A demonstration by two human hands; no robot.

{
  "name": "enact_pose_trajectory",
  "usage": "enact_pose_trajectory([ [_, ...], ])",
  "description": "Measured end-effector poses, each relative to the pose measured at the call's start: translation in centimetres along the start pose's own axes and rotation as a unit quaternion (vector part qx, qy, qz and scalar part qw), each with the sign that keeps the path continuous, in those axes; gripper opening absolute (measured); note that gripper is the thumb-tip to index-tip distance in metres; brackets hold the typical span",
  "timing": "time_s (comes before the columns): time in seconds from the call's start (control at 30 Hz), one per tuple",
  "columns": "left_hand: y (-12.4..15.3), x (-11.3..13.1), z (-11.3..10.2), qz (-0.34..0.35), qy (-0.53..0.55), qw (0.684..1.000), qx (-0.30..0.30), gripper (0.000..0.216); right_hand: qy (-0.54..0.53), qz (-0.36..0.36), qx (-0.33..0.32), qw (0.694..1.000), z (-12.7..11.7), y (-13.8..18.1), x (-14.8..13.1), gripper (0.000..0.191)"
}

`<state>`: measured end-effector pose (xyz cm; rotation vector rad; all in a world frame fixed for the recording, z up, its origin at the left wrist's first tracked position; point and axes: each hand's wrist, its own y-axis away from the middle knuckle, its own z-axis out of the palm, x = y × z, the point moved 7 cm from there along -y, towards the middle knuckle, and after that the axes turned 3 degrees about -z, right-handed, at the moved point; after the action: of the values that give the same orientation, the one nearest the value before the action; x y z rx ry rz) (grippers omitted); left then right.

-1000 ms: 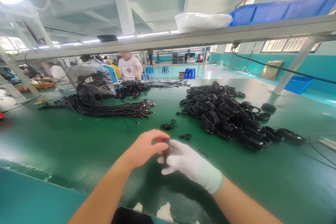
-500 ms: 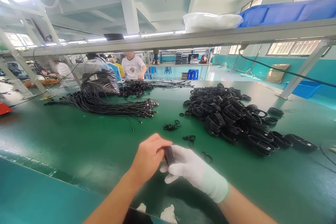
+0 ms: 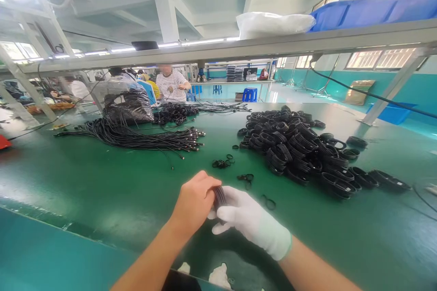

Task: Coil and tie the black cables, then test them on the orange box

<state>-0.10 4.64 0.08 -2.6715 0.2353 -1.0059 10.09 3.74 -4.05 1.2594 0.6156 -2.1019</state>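
Between my two hands, above the near part of the green table, is a coiled black cable (image 3: 219, 197). My bare left hand (image 3: 196, 200) grips the coil from the left, its fingers bent over the top. From the right, my right hand (image 3: 244, 218) in a white glove wraps the same coil, with thumb and fingers around it. The far side of the coil is hidden by the fingers. Just beyond my hands lie small black bands (image 3: 223, 162), a few more bands (image 3: 246, 178) and a single loop (image 3: 269, 202).
A big heap of coiled black cables (image 3: 293, 145) covers the right of the green table (image 3: 102, 182). Straight black cables (image 3: 146, 136) lie in a bundle at the left, by a plastic bag (image 3: 128, 104). A shelf beam (image 3: 218, 50) crosses overhead. A person (image 3: 170, 84) stands across the table.
Both hands keep hold of the coil, with the gloved fingers shifted slightly around it. The view has moved a little. The person across the table has raised a forearm.
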Motion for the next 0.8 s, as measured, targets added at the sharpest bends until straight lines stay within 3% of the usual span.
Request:
enact_pose_trajectory([
  [0.17,-0.3,0.1,-0.1,-0.019,0.012,0.999,-0.024,0.034,-0.026,-0.005,0.009,1.000,-0.4,-0.1,0.3,0.039],
  [0.27,-0.7,-0.4,-1.1,-0.049,0.065,0.993,-0.084,0.025,-0.115,0.002,-0.017,0.993,-0.5,-0.1,0.5,0.038],
  [0.37,-0.6,-1.2,-1.1,-0.091,0.201,0.960,-0.171,0.031,-0.215,0.031,-0.075,0.973,0.2,0.1,0.7,0.038],
  [0.47,-0.2,-1.5,-0.1,-0.081,0.322,0.913,-0.235,0.037,-0.266,0.081,-0.116,0.953,0.9,0.4,1.1,0.051],
  [0.6,-0.1,-2.3,0.7,-0.087,0.329,0.913,-0.223,0.032,-0.216,0.104,-0.075,0.968,-0.1,0.1,2.0,0.062],
  [0.7,-0.1,-2.2,0.4,-0.111,0.284,0.931,-0.203,0.030,-0.133,0.074,-0.010,0.988,-1.4,-0.2,1.9,0.061],
  [0.8,0.0,-1.6,-0.4,-0.128,0.228,0.951,-0.163,0.029,-0.030,0.026,0.014,0.999,-1.5,-0.2,0.9,0.050],
])
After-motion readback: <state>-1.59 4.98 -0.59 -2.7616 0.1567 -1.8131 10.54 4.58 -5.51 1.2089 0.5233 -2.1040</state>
